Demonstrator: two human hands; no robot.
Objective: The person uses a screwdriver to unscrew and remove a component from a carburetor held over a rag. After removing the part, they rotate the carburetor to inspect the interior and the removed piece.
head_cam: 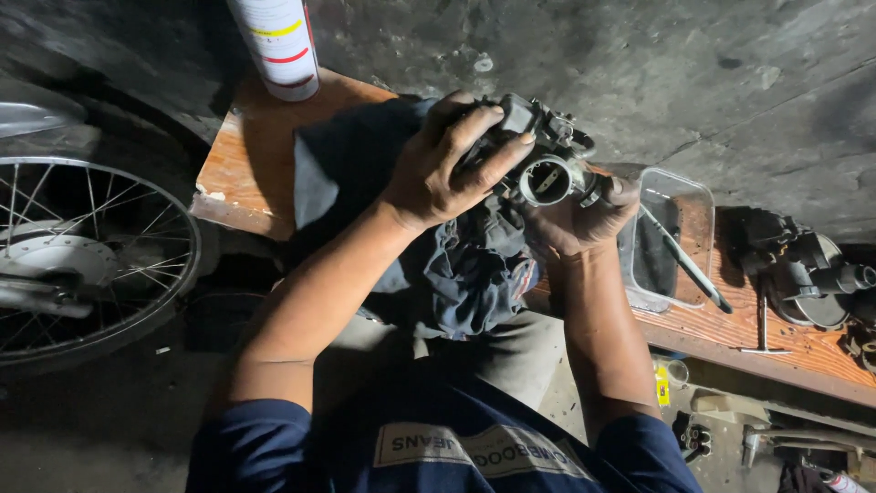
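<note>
Gripping the carburetor with left hand above and right hand beneath, keep it steady over the dark rag

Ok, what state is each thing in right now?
Carburetor: off the bench, held in both hands, round bore facing the camera.
Left hand: gripping its top.
Right hand: cupped beneath it.
Dark rag: bunched under the hands.
Clear plastic tray: open, tool resting across it.
Spray can: standing on the wooden bench.
</note>
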